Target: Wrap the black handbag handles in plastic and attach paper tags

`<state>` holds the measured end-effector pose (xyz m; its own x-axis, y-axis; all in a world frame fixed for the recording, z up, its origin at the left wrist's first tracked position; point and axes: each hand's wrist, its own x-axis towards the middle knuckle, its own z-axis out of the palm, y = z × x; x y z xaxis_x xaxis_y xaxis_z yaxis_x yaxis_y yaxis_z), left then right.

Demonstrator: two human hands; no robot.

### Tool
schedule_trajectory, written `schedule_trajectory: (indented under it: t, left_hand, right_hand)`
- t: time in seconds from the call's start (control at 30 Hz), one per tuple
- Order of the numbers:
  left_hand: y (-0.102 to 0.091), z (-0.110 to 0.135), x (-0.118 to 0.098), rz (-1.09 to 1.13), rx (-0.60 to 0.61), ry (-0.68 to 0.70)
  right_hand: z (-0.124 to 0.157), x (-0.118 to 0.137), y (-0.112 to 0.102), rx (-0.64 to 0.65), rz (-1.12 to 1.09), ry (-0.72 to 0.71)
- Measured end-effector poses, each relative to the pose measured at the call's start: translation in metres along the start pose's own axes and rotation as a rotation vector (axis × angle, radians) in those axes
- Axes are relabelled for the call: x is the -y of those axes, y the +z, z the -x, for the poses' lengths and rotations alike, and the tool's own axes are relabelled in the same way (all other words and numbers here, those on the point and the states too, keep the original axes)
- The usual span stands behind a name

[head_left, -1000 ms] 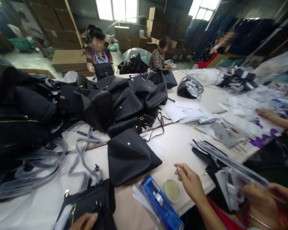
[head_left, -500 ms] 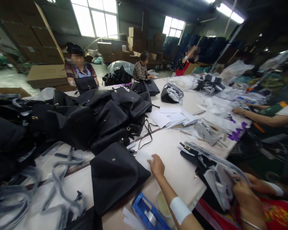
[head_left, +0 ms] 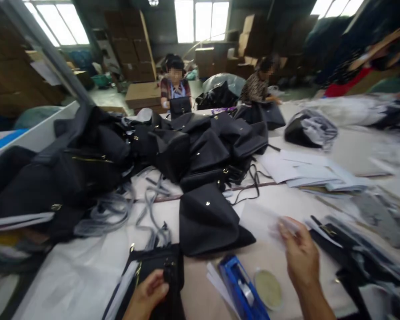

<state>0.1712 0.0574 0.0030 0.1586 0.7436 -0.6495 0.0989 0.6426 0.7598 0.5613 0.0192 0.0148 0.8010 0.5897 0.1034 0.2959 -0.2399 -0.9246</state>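
At the lower left, my left hand (head_left: 150,291) has its thumb and fingers closed on the edge of a black bag (head_left: 158,258) with a gold zip and white paper sticking out of it. My right hand (head_left: 300,253), at centre right, pinches a thin white sheet (head_left: 262,218), blurred by motion. Between my hands a black flap bag (head_left: 210,222) with a gold stud lies flat on the table. A blue tape dispenser (head_left: 242,289) and a round tape roll (head_left: 268,289) are in front of it.
Piled black bags (head_left: 203,142) fill the table's far left. Plastic-wrapped straps (head_left: 108,213) lie nearer. White papers (head_left: 306,169) are stacked at right, beyond another black bag (head_left: 353,258). Co-workers sit across the table (head_left: 346,138); a metal post (head_left: 50,53) stands at left.
My view has swung left. My right hand has drawn back from beside the flap bag with the white sheet. My left hand now shows on the zipped bag.
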Motion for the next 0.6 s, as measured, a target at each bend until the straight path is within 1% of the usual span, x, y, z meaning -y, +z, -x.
schedule_trajectory:
  t: [0.07,0.1,0.13,0.17,0.23,0.27,0.33,0.4,0.47,0.53,0.6]
  left_hand:
    - [-0.008,0.006,0.005,-0.002,0.081,0.097]
    - [-0.010,0.007,0.006,-0.011,0.119,0.142]
    - [-0.011,0.007,0.005,-0.026,0.144,0.183]
    - [-0.012,0.008,0.004,-0.050,0.155,0.224]
    - [-0.015,0.010,0.002,-0.130,0.145,0.324]
    - [-0.017,0.012,0.002,-0.178,0.132,0.378]
    - [-0.021,0.016,0.003,-0.244,0.105,0.461]
    - [-0.024,0.018,0.004,-0.246,0.113,0.480]
    - [-0.024,0.018,0.005,-0.211,0.149,0.442]
    - [-0.022,0.016,0.004,-0.161,0.181,0.401]
    - [-0.018,0.012,0.001,-0.090,0.205,0.394]
  right_hand:
    - [0.028,0.033,0.013,0.377,0.012,-0.003]
    - [0.045,0.047,0.024,0.555,0.043,-0.033]
    - [0.062,0.057,0.038,0.697,0.085,-0.089]
    - [0.079,0.064,0.053,0.781,0.128,-0.169]
    - [0.108,0.070,0.086,0.884,0.212,-0.310]
    - [0.119,0.072,0.101,0.936,0.239,-0.352]
    - [0.134,0.074,0.124,1.070,0.227,-0.363]
    - [0.142,0.078,0.138,1.195,0.137,-0.304]
    - [0.146,0.083,0.147,1.283,0.036,-0.211]
    - [0.146,0.086,0.152,1.308,-0.025,-0.119]
    - [0.145,0.088,0.155,1.296,-0.062,-0.043]
